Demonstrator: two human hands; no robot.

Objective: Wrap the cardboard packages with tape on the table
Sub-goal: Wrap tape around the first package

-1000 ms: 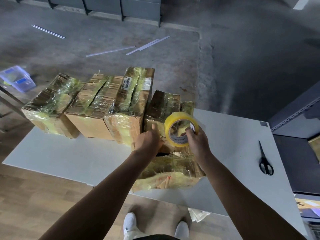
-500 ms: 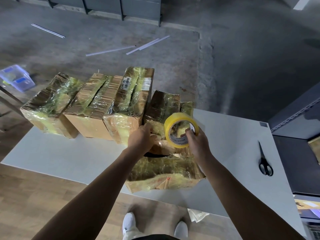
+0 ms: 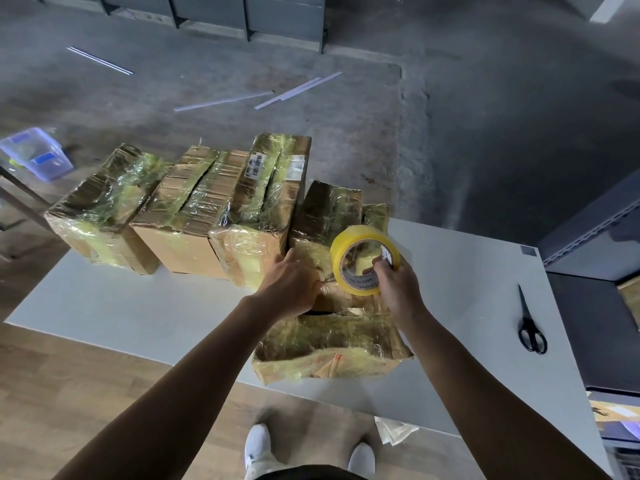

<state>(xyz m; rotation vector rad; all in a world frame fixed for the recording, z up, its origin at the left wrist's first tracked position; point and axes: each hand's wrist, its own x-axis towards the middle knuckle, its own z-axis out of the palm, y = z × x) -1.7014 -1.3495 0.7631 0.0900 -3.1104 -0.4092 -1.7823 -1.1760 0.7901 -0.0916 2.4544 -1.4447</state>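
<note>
A cardboard package (image 3: 332, 344) wrapped in shiny yellowish tape lies in front of me at the near edge of the white table (image 3: 467, 271). My right hand (image 3: 398, 289) grips a yellow roll of tape (image 3: 365, 259) just above the package, fingers hooked into its core. My left hand (image 3: 294, 282) rests on the package's far left end, fingers curled over its edge. A taped package (image 3: 329, 216) stands just behind the roll. Three more taped packages, left (image 3: 100, 206), middle (image 3: 187, 209) and tall (image 3: 266, 199), stand in a row at the table's far edge.
Black scissors (image 3: 531, 323) lie on the table at the right. A dark shelf unit (image 3: 595, 254) stands beside the table on the right. On the floor lie a clear plastic box (image 3: 34, 154) at the left and white strips (image 3: 298, 90) further off.
My left hand slid left along the package's far end. The near package shifted slightly left and towards me. The roll stayed almost in place.
</note>
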